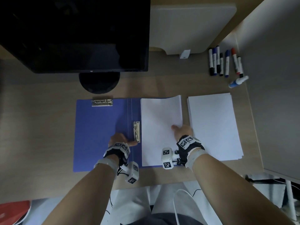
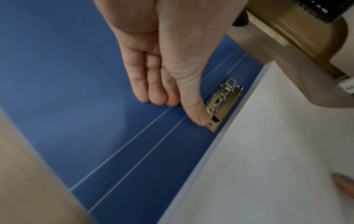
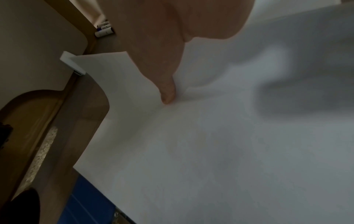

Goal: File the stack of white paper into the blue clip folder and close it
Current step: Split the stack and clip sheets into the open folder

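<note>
The folder [image 1: 100,132] lies open on the counter [image 1: 48,111]. The left hand [image 1: 119,140] rests its fingers on the blue cover, loosely curled and holding nothing, thumb tip touching the near end of the side clip [image 1: 136,131]. Just right of that clip lies the paper [image 1: 159,129], its edge beside the clip, seemingly not yet under it. The right hand [image 1: 182,129] pinches the paper's right edge, thumb on top. To do this well, I judge: lift the clip lever fully first, slide the sheets squarely under, then release. A second stack [image 1: 214,127] lies right of that hand.
</note>
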